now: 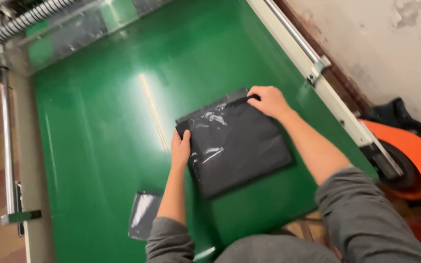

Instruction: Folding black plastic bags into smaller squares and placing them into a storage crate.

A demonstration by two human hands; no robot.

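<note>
The belt (103,146) is smooth, glossy green plastic. The folded dark cloth (239,151) sits in a shiny, clear plastic bag. The side rail (317,73) is pale metal. The wall (391,53) looks rough and matt.

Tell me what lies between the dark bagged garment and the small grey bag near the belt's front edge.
Head view: the left hand and forearm cross that stretch; otherwise bare green belt separates the bagged garment from the small grey bag.

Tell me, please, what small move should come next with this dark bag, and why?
Probably fold the open flap down and press it flat: the right hand pinches the top edge of the bag, while the left hand steadies its side on the green belt.
</note>
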